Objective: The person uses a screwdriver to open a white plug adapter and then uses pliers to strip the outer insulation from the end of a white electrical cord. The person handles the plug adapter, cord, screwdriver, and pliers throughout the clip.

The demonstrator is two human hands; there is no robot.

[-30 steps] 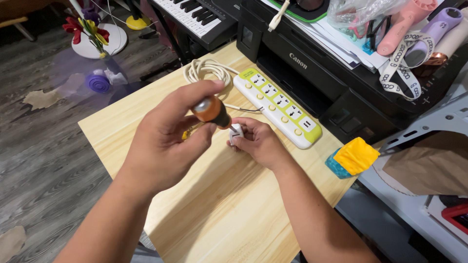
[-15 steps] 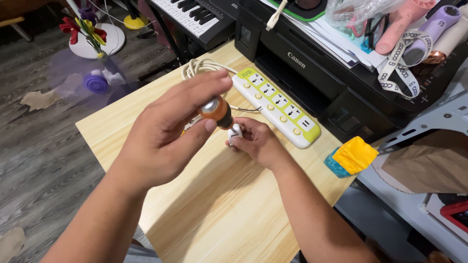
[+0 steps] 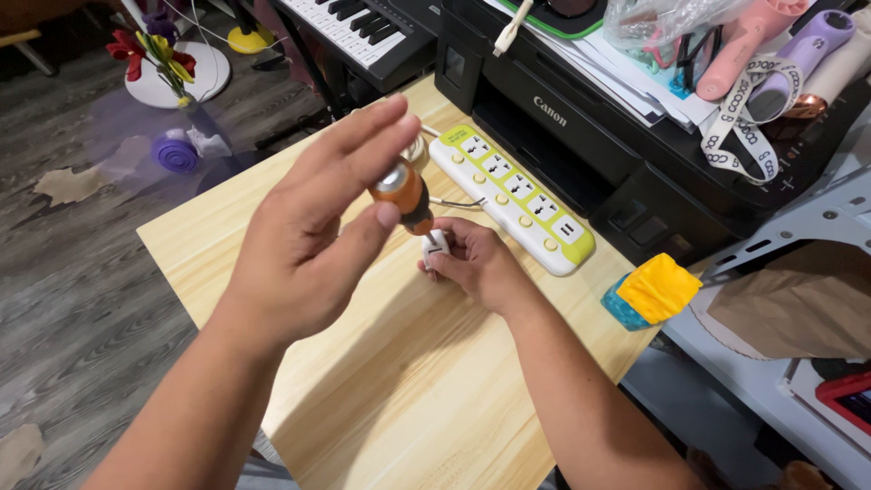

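— Two hands over the wooden table (image 3: 381, 390); what is each one gripping?

— Left hand (image 3: 313, 240) grips the orange screwdriver (image 3: 404, 192) by its handle, upright, fingers partly spread; right hand (image 3: 476, 263) is closed around a small white plug (image 3: 436, 245) under its tip; behind lies a white and green power strip (image 3: 513, 200).

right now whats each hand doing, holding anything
Left hand: closed on the orange screwdriver handle with thumb and fingertips.
Right hand: closed on a small white plug on the wooden table.

Screwdriver (image 3: 403, 194) in left hand (image 3: 313, 240) (upright)
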